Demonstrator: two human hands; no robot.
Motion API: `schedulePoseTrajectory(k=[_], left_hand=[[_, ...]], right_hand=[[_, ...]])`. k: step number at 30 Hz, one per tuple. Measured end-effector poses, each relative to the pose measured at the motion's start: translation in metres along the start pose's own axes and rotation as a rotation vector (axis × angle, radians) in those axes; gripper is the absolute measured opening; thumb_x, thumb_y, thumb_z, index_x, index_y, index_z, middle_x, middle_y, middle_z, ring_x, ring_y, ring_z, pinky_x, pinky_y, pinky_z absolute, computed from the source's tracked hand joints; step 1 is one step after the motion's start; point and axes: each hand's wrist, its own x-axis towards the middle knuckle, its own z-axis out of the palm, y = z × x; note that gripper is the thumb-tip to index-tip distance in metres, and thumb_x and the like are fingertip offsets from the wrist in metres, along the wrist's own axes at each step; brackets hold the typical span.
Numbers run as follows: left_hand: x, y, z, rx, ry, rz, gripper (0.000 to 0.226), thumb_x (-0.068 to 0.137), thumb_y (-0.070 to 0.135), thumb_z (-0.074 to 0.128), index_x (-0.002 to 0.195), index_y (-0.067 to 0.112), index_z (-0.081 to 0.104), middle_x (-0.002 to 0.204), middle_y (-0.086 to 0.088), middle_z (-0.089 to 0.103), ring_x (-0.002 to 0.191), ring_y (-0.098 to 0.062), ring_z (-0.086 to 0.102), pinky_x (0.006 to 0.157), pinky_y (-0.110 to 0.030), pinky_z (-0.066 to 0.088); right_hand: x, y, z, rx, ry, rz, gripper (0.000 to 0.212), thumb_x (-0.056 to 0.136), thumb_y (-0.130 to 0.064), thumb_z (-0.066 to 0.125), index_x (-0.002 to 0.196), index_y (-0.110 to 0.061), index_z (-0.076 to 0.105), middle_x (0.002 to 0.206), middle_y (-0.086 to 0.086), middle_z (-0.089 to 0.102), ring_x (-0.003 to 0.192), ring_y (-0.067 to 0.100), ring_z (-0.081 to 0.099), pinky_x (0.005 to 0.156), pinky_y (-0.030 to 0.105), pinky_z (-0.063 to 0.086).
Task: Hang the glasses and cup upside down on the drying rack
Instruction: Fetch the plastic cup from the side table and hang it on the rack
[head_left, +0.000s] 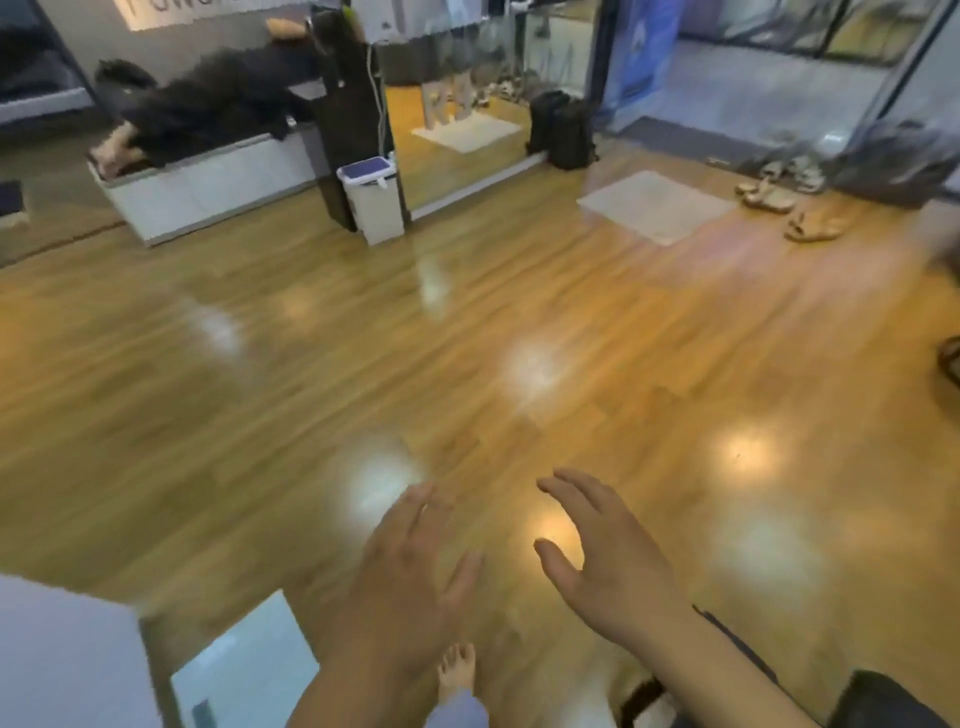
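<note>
Wooden floor (467, 322) (blurred) lies below left hand (410, 566) and right hand (613, 561), each grip apparently spread, empty.

The whole view is smeared by motion, so the wooden floor (467, 322) shows no clear plank lines. The left hand (400, 582) is blurred at the fingertips, and its forearm runs off the bottom edge; the right hand (608, 561) is sharper, with its arm also cut by the bottom edge. A bare foot (457, 670) is partly hidden behind the left forearm. A white surface (62, 660) at the lower left is cut by the left and bottom edges. The sandals (789, 205) at the far right are too blurred to count.
</note>
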Motion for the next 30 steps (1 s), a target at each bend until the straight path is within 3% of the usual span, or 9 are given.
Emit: schedulePoseTrajectory(k=[2, 4, 7, 10, 16, 23, 30], left_hand=[[0.056, 0.001, 0.006, -0.009, -0.077, 0.078, 0.059, 0.090, 0.047, 0.058, 0.144, 0.035, 0.038, 0.156, 0.011, 0.030, 0.145, -0.010, 0.024, 0.116, -0.021, 0.014], [0.109, 0.012, 0.008, -0.034, -0.134, 0.151, 0.061, 0.090, 0.050, 0.054, 0.146, 0.037, 0.033, 0.158, 0.012, 0.025, 0.147, -0.010, 0.019, 0.119, -0.027, 0.014], [0.188, 0.034, 0.010, -0.027, -0.190, 0.288, 0.061, 0.092, 0.051, 0.051, 0.148, 0.039, 0.029, 0.157, 0.020, 0.019, 0.147, -0.007, 0.014, 0.119, -0.026, 0.012], [0.251, 0.060, 0.019, -0.046, -0.214, 0.383, 0.058, 0.091, 0.046, 0.057, 0.145, 0.034, 0.039, 0.155, 0.015, 0.030, 0.146, -0.010, 0.022, 0.117, -0.028, 0.019], [0.390, 0.132, 0.069, 0.001, -0.227, 0.523, 0.058, 0.089, 0.036, 0.065, 0.142, 0.022, 0.046, 0.154, 0.001, 0.038, 0.145, -0.018, 0.031, 0.117, -0.039, 0.026], [0.525, 0.252, 0.119, 0.079, -0.249, 0.581, 0.060, 0.090, 0.044, 0.059, 0.145, 0.028, 0.040, 0.157, 0.003, 0.035, 0.146, -0.017, 0.029, 0.115, -0.040, 0.032], [0.633, 0.386, 0.205, 0.087, -0.321, 0.672, 0.061, 0.090, 0.041, 0.062, 0.145, 0.023, 0.041, 0.155, 0.000, 0.036, 0.143, -0.019, 0.033, 0.115, -0.037, 0.029]], right_hand=[[0.033, 0.005, -0.014, -0.013, 0.038, 0.084, 0.056, 0.089, -0.051, 0.049, 0.142, -0.044, 0.031, 0.153, -0.016, 0.028, 0.137, 0.011, 0.032, 0.106, 0.028, 0.034], [0.068, 0.007, -0.032, -0.030, 0.093, 0.119, 0.058, 0.086, -0.057, 0.042, 0.141, -0.046, 0.030, 0.152, -0.017, 0.029, 0.136, 0.012, 0.036, 0.106, 0.029, 0.037], [0.123, 0.015, -0.064, -0.067, 0.183, 0.180, 0.058, 0.088, -0.047, 0.055, 0.143, -0.039, 0.036, 0.151, -0.013, 0.034, 0.136, 0.012, 0.036, 0.107, 0.029, 0.034], [0.156, 0.041, -0.086, -0.055, 0.240, 0.280, 0.058, 0.090, -0.042, 0.059, 0.143, -0.038, 0.037, 0.151, -0.013, 0.034, 0.137, 0.010, 0.033, 0.108, 0.024, 0.027], [0.244, 0.135, -0.139, -0.026, 0.367, 0.357, 0.058, 0.091, -0.038, 0.061, 0.144, -0.033, 0.039, 0.152, -0.011, 0.035, 0.138, 0.012, 0.033, 0.111, 0.031, 0.031], [0.343, 0.245, -0.239, -0.010, 0.386, 0.347, 0.058, 0.092, -0.040, 0.057, 0.146, -0.033, 0.035, 0.154, -0.008, 0.033, 0.140, 0.010, 0.027, 0.111, 0.032, 0.030], [0.392, 0.367, -0.331, 0.023, 0.488, 0.446, 0.055, 0.088, -0.034, 0.062, 0.140, -0.028, 0.043, 0.147, -0.004, 0.043, 0.134, 0.014, 0.036, 0.105, 0.035, 0.037]])
